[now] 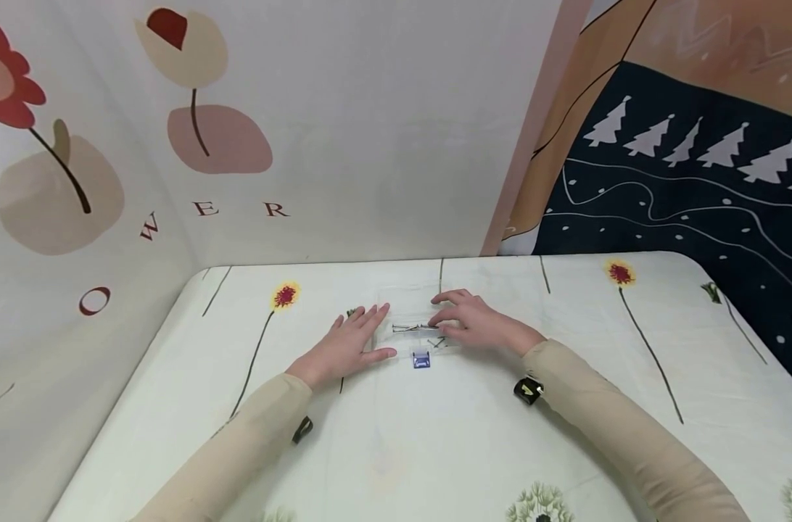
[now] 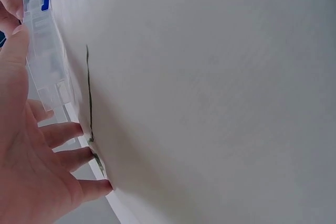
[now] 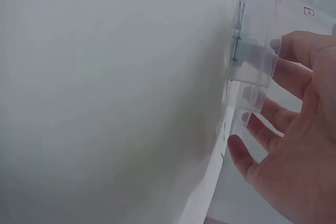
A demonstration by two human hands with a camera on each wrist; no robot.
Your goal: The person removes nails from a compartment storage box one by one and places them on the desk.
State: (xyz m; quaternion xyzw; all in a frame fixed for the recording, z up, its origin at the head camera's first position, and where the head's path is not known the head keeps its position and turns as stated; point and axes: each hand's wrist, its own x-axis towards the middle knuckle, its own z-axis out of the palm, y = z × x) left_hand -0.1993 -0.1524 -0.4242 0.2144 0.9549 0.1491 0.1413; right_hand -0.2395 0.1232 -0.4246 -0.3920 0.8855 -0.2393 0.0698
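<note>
Resting flat left hand (image 1: 347,344), right hand (image 1: 471,322) touching clear box (image 1: 414,319)

Your approach from the near edge of the tablecloth (image 1: 435,449) lies open between both forearms. At the far edge, the clear box (image 1: 417,328) sits flanked by the left hand (image 1: 347,346) and right hand (image 1: 477,322). Walls close the far and left edges.

A bench (image 1: 435,449) under a white flower-printed cloth (image 1: 631,341) is carrying a clear plastic box (image 1: 417,330) with a blue latch (image 1: 421,359), lying flat near its middle.
</note>
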